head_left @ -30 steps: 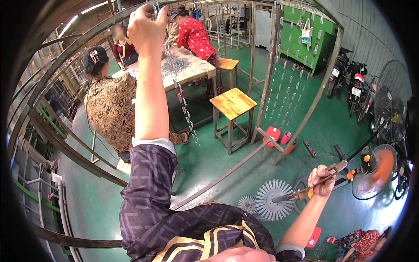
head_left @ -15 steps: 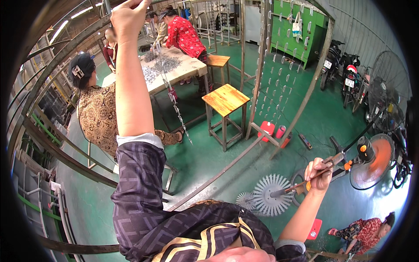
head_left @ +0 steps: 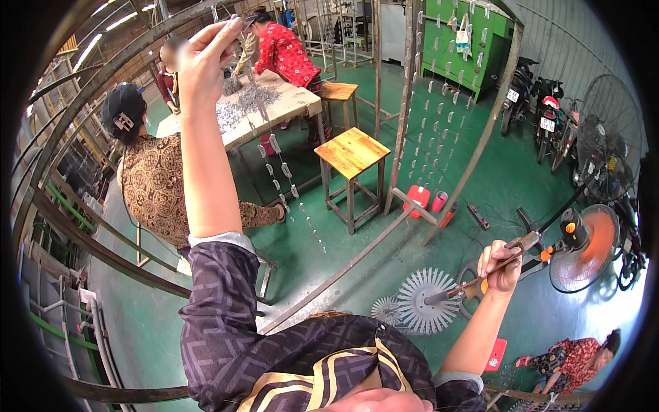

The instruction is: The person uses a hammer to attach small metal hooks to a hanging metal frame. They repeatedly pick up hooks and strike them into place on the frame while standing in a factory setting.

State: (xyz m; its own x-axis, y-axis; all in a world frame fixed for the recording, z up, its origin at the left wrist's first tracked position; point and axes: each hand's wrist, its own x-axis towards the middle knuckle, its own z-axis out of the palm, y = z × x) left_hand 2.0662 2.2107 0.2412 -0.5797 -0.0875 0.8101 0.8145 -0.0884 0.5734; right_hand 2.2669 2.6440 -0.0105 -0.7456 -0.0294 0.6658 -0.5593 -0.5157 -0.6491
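My left hand [head_left: 206, 65] is raised high beside the bar of a metal frame [head_left: 171, 31], fingertips pinched together. Whatever they hold is too small to make out. Just right of that forearm hang two strands of small silver metal pieces [head_left: 287, 169]; their upper ends are hard to follow. At the right, my right hand [head_left: 500, 266] is closed around a long gun-like tool [head_left: 528, 242] with a silver body. Its brown rod slants down left toward a grey cylindrical end in front of a slotted metal disc [head_left: 429, 316].
Another frame with hanging metal pieces [head_left: 439, 134] stands ahead. Wooden stools [head_left: 352, 156] and a work table [head_left: 302, 103] with co-workers lie beyond. A standing fan [head_left: 587, 250] is close to my right hand. A person in patterned clothes [head_left: 154, 172] stands at left.
My left hand has come slightly lower and right, and its fingertips show fully. The hanging pieces, earlier bunched in one line, have swung apart into two strands. My right hand has barely moved.
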